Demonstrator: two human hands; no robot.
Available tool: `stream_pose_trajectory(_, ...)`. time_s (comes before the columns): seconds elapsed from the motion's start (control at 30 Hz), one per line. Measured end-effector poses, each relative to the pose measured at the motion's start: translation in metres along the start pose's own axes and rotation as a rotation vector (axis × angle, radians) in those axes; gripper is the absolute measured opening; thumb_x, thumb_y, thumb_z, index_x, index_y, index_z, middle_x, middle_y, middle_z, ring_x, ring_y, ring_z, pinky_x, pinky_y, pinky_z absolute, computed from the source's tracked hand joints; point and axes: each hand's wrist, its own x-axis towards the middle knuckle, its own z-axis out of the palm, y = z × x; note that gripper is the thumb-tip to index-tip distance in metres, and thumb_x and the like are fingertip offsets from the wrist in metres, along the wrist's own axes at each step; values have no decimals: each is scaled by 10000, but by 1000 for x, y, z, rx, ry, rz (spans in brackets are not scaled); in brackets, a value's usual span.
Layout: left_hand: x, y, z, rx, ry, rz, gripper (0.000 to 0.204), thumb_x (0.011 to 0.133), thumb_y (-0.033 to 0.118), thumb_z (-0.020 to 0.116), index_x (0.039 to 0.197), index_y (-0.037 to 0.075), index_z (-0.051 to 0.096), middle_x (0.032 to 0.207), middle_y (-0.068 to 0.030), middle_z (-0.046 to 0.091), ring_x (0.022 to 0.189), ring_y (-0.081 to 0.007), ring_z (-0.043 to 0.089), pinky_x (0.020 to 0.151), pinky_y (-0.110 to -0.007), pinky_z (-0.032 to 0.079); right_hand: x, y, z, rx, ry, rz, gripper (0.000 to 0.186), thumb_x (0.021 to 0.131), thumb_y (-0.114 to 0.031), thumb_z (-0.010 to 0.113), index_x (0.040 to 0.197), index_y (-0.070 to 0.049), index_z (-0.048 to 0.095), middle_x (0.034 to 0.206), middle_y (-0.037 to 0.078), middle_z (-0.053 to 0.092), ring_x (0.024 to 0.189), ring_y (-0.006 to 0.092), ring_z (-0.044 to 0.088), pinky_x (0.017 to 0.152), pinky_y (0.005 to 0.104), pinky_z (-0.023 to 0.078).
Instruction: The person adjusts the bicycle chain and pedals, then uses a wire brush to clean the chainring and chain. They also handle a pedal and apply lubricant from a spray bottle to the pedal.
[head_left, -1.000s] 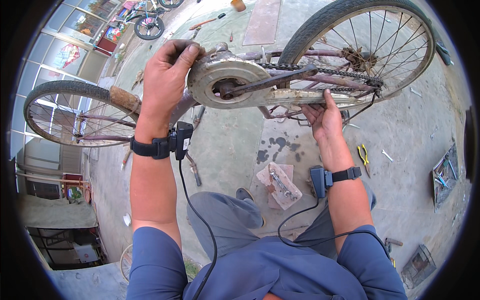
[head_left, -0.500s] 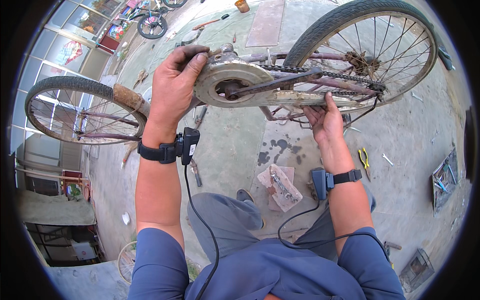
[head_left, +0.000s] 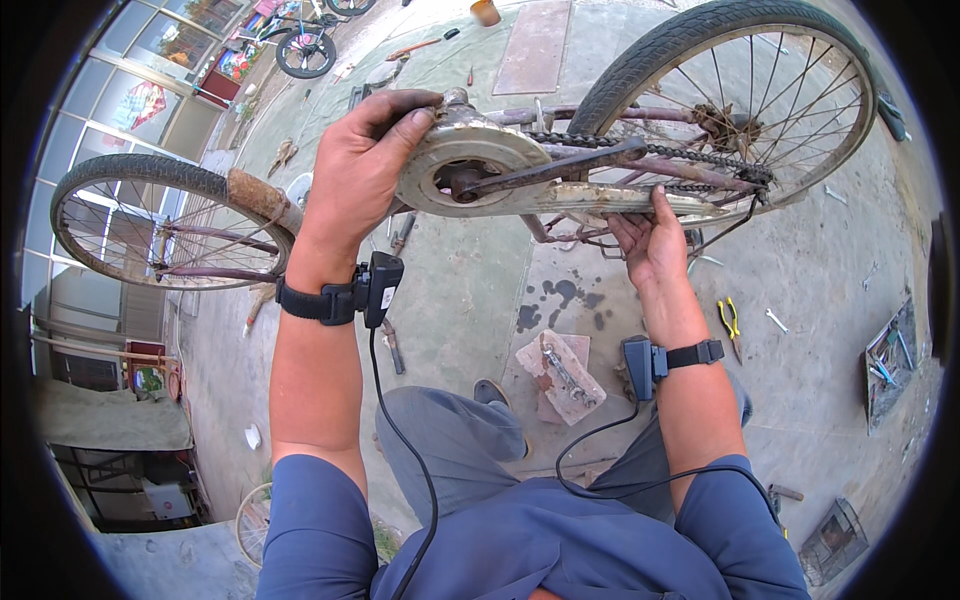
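A worn bicycle stands upside down in front of me, its rear wheel [head_left: 637, 73] at the right and its front wheel [head_left: 130, 172] at the left. The pale, dirty chain guard [head_left: 575, 196] lies along the chain [head_left: 672, 154], around the rusty crank arm [head_left: 570, 166]. My left hand [head_left: 362, 165] grips the guard's round front end, thumb on its outer face and fingers over the upper rim. Under the guard's narrow rear part, my right hand [head_left: 650, 240] holds the lower edge between thumb and fingers; some fingertips are hidden behind it.
Yellow-handled pliers [head_left: 731, 320] and a wrench [head_left: 775, 320] lie on the concrete at the right, near a tool tray [head_left: 888, 365]. A brick-like block [head_left: 565, 375] with metal parts on it sits below the bicycle. Cables run from both wrist straps.
My left hand has shifted slightly to the right together with the round front end of the chain guard. My right hand has stayed in place.
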Motion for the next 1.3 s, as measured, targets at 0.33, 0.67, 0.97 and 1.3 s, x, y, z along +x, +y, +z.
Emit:
stream_pose_trajectory(0.33, 4, 4, 2, 19, -29, -17, 212, 1003, 137, 662, 1152, 0, 726, 1052, -25, 700, 972, -104, 615, 883, -254, 486, -1, -1, 0, 23, -25, 2, 550, 1018, -453, 602, 1320, -5, 501, 1213, 219, 572, 1069, 347, 651, 934, 431, 585)
stream_pose_trajectory(0.67, 11, 16, -3, 127, -37, -54, 203, 966, 134, 714, 1115, -3, 724, 977, -20, 707, 916, -90, 621, 829, -245, 495, 0, 0, -1, 19, -45, 2, 592, 1010, -457, 617, 1354, 1, 468, 1238, 239, 544, 1063, 348, 643, 931, 435, 588)
stream_pose_trajectory(0.97, 11, 9, -6, 81, -60, -38, 189, 967, 134, 714, 1099, -2, 725, 966, -14, 707, 895, -88, 618, 818, -246, 497, 0, 1, -3, 15, -47, -4, 620, 1005, -461, 624, 1394, -13, 444, 1276, 251, 510, 1097, 359, 623, 952, 444, 575)
stream_pose_trajectory(1.3, 13, 11, -7, 246, -78, 52, 186, 985, 104, 673, 1135, 9, 728, 999, -21, 717, 936, -91, 629, 852, -252, 501, 0, 0, -1, -6, 1, 2, 581, 1020, -466, 592, 1338, 10, 492, 1243, 240, 564, 1096, 360, 646, 960, 435, 575)
